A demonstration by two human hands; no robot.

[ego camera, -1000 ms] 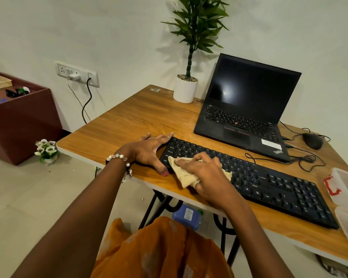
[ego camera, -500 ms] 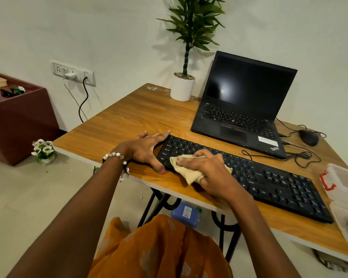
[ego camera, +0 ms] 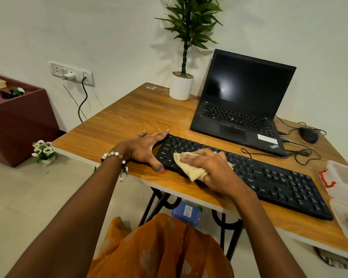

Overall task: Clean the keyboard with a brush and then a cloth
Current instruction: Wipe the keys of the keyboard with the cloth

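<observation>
Two hands at the keyboard's left end. Right hand [ego camera: 213,169] lies palm-down over a beige cloth [ego camera: 191,167], fingers curled round the bunched fabric and pressing it onto the keys; a fold of cloth sticks out past the fingertips, another hangs over the front edge of the keyboard. Left hand [ego camera: 147,149] braces the left end of the black keyboard [ego camera: 269,181]: fingers straight along its far corner, thumb stretched down to its near corner, gripping nothing. Beaded bracelet [ego camera: 114,156] on the left wrist.

Keyboard sits diagonally on the wooden desk [ego camera: 119,125], near the front edge, running from the hands toward the right. Behind it, an open black laptop [ego camera: 243,101], screen dark. White-potted plant [ego camera: 182,85] at the desk's back edge, just left of the laptop. Black mouse [ego camera: 308,135] to the right of the laptop, its cable looped between laptop and keyboard. Clear plastic container with red latch [ego camera: 338,177] at the right edge of the desk, just beyond the keyboard's right end; a second tray below it holds something dark, too blurred to identify.

Orange garment [ego camera: 159,247] in the foreground. Blue box [ego camera: 186,214] on the floor under the desk. Wall socket strip [ego camera: 71,73] with plugs to the left; reddish-brown cabinet [ego camera: 18,121] and small white flowers [ego camera: 43,151] on the floor beside it.
</observation>
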